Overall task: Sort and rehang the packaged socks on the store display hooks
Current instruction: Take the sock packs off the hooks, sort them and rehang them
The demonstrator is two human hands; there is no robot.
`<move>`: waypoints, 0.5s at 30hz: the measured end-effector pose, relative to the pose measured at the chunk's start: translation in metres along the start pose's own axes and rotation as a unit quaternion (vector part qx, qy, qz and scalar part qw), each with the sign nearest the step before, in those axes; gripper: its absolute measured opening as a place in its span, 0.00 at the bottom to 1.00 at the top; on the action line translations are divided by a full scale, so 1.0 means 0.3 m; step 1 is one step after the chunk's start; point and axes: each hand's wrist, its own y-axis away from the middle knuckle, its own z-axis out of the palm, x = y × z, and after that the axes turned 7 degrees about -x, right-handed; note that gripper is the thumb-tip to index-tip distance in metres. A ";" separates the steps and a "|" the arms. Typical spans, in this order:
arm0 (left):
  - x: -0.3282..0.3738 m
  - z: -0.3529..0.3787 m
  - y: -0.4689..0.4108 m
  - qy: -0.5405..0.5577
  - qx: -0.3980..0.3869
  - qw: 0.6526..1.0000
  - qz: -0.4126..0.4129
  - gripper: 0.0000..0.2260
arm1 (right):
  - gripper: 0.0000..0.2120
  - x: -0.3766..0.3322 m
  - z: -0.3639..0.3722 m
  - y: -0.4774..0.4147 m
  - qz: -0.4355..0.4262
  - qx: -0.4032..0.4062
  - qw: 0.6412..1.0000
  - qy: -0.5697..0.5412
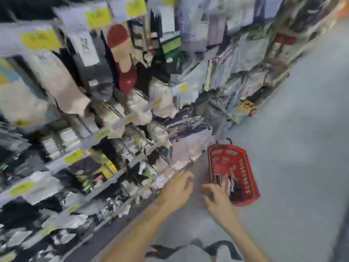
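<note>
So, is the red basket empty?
Not empty: dark and light packets show inside the red basket near the right hand; blur hides how many.

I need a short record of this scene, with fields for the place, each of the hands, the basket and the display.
place: store aisle with a grey floor
left hand: fingers spread, holds nothing, close to the low packs of the display
right hand: fingers spread, at the near rim of the basket, nothing visibly held
red basket: on the floor beside the display; dark items inside, too blurred to identify
sock display: many packaged socks on hooks, with yellow price tags
picture quality: strong motion blur
</note>
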 end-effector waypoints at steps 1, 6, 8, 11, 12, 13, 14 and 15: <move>-0.022 0.083 0.002 -0.017 -0.043 0.999 -0.025 0.11 | 0.17 0.108 -0.003 0.020 0.051 -0.021 0.998 -0.010; -0.133 0.383 0.122 -0.120 -0.265 0.950 -0.110 0.12 | 0.15 0.507 -0.038 0.167 0.222 -0.149 0.964 0.010; -0.137 0.433 0.128 -0.141 -0.302 0.934 -0.129 0.12 | 0.15 0.600 -0.053 0.220 0.252 -0.180 0.951 0.014; -0.078 0.460 0.047 -0.129 -0.299 0.935 -0.142 0.10 | 0.15 0.687 -0.078 0.262 0.282 -0.184 0.942 -0.005; -0.050 0.467 0.006 -0.131 -0.303 0.934 -0.138 0.10 | 0.15 0.708 -0.088 0.263 0.290 -0.180 0.940 -0.014; -0.026 0.476 -0.036 -0.133 -0.311 0.931 -0.134 0.10 | 0.15 0.727 -0.098 0.260 0.298 -0.179 0.937 -0.024; -0.004 0.487 -0.080 -0.136 -0.317 0.929 -0.131 0.10 | 0.16 0.744 -0.110 0.251 0.306 -0.180 0.934 -0.034; 0.014 0.498 -0.122 -0.140 -0.323 0.927 -0.129 0.11 | 0.16 0.759 -0.121 0.238 0.314 -0.181 0.931 -0.047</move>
